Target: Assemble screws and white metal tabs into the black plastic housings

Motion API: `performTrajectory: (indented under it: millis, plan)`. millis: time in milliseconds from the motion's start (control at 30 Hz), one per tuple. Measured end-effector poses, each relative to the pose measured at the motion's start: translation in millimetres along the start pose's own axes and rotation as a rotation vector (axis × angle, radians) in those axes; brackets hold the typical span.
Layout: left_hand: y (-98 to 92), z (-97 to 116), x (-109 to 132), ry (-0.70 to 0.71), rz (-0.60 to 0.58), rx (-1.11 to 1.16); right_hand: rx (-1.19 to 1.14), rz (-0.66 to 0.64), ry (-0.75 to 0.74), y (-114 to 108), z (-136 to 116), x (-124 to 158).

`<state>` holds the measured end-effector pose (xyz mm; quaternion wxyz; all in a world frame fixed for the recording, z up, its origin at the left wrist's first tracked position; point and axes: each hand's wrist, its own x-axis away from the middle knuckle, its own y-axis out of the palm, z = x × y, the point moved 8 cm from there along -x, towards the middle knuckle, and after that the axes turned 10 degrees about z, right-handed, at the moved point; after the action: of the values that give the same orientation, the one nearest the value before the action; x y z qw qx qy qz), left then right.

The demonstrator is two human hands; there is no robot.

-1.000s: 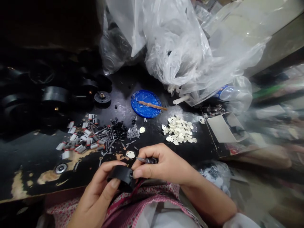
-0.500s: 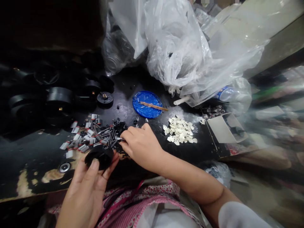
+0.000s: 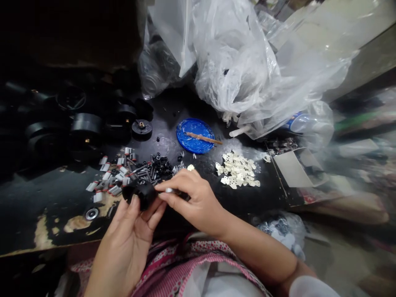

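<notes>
Since half a second earlier, the right hand point(image 3: 193, 200) had drawn back from the heap of springs point(image 3: 147, 171) and met the left hand point(image 3: 131, 233), which had lifted its black round part point(image 3: 140, 193) a little higher and to the right.

Head view: the left hand's fingers point(image 3: 134, 203) were curled around the black round part from below, holding it just above the near half of the table point(image 3: 46, 194). The right hand's thumb and forefinger were pinched narrowly on a small metal piece point(image 3: 169, 190), whose tip touched the side of the black round part. Behind the hands lay the springs mixed with small black bits, and to their left a scatter of silver sleeves point(image 3: 107, 181). A metal ring point(image 3: 92, 213) lay alone near the table's worn patch. Farther back stood a blue lid point(image 3: 194, 136) with a brown stick point(image 3: 204, 138) lying across it, and right of it a pile of white plates point(image 3: 238, 173). Black wheels point(image 3: 85, 123) were stacked at the far left. Clear plastic bags point(image 3: 247, 62) were heaped at the back, with an open cardboard box point(image 3: 292, 171) at the right.
</notes>
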<state>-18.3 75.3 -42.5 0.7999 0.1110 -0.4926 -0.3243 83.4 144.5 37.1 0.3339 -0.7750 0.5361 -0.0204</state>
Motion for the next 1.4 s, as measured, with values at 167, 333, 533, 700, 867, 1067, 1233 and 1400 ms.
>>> performTrajectory:
  millis: [167, 333, 533, 700, 867, 1067, 1233, 1400]
  plan:
    - [3.0, -3, 3, 0.01, -0.026, 0.011, -0.157, 0.093, 0.197, -6, 12, 0]
    - [3.9, -2, 2, 0.03, -0.019, -0.017, 0.06, 0.096, -0.018, -9, -2, 2]
    - [1.4, -4, 4, 0.02, 0.008, -0.021, 0.027, 0.079, -0.057, -8, -5, 3]
    - [-1.4, -2, 4, 0.037, 0.005, -0.058, 0.033, 0.083, -0.036, -11, -5, 2]
    - [-14.7, -2, 3, 0.06, 0.07, -0.207, -0.076, 0.075, -0.034, -17, -18, -3]
    - [-17.5, 1, 4, 0.078, 0.086, -0.294, 0.089, 0.016, -0.129, -16, -30, -9]
    - [-13.6, 8, 10, 0.06, 0.102, -0.323, 0.018, 0.052, -0.117, -21, -29, -6]
    - [-12.5, 6, 11, 0.039, 0.092, -0.331, 0.026, 0.061, -0.104, -20, -27, -2]
